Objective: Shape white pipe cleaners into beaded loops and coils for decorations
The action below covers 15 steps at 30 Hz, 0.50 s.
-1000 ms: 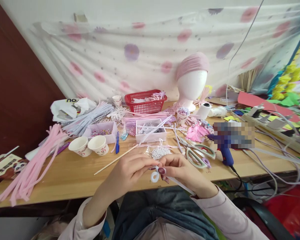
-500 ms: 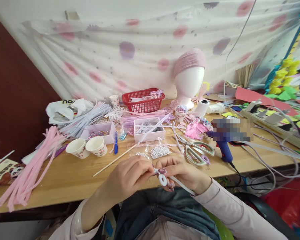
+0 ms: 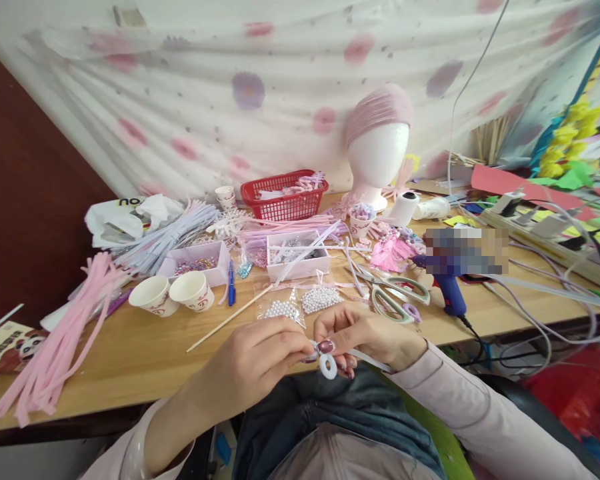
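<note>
Both my hands meet over the table's front edge, around a pale white pipe cleaner bent into a small round loop. My right hand pinches it just above the loop with thumb and fingers, and its straight tail runs back beneath that wrist. Fingertips of my left hand are closed on its other end, partly hidden between the fingers. Just beyond my hands lie a small bag of white pearl beads and a second cluster of pearl beads.
Scissors and a blue glue gun lie to the right. Two paper cups, a blue pen and a wooden stick are at left. Farther back stand a white bead box, a red basket and a foam head.
The loop has turned slightly and hangs a bit lower. My left hand has shifted a little down, uncovering more of the pearl bag. Both hands keep their pinch.
</note>
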Tool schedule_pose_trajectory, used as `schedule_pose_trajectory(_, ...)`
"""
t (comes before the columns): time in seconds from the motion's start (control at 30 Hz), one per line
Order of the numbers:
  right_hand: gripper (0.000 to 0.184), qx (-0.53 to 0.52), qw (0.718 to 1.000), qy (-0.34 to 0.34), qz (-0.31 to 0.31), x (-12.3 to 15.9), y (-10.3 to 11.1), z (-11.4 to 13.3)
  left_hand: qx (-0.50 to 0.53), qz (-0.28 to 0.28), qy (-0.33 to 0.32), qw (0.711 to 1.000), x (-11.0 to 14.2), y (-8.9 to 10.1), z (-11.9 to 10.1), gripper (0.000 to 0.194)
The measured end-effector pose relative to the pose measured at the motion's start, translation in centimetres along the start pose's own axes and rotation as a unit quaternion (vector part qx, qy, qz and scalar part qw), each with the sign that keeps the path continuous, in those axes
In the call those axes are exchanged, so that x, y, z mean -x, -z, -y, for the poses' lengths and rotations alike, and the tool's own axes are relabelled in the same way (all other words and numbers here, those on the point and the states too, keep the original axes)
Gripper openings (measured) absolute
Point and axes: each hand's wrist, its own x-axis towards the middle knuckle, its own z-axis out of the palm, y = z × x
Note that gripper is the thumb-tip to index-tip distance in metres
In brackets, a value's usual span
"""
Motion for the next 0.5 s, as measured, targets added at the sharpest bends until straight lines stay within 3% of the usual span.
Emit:
schedule_pose_trajectory(0.2,0.012,0.003,0.999,0.028,-0.023,0.0,-0.2,-0.1,-0.049,-0.014,-0.003,0.999,0.0,-0.5,0.4,0.012)
schedule_pose_trajectory(0.37,0.012,-0.031,0.999,0.020,-0.004,0.0,-0.2,-0.4,-0.081,-0.028,-0.091,0.992,0.1,-0.8,1.1,0.016)
schedule_pose_trajectory(0.5,0.016,-0.059,0.998,0.016,-0.013,-0.2,-0.4,-0.3,-0.180,-0.043,-0.164,0.969,0.0,-0.8,1.4,0.021)
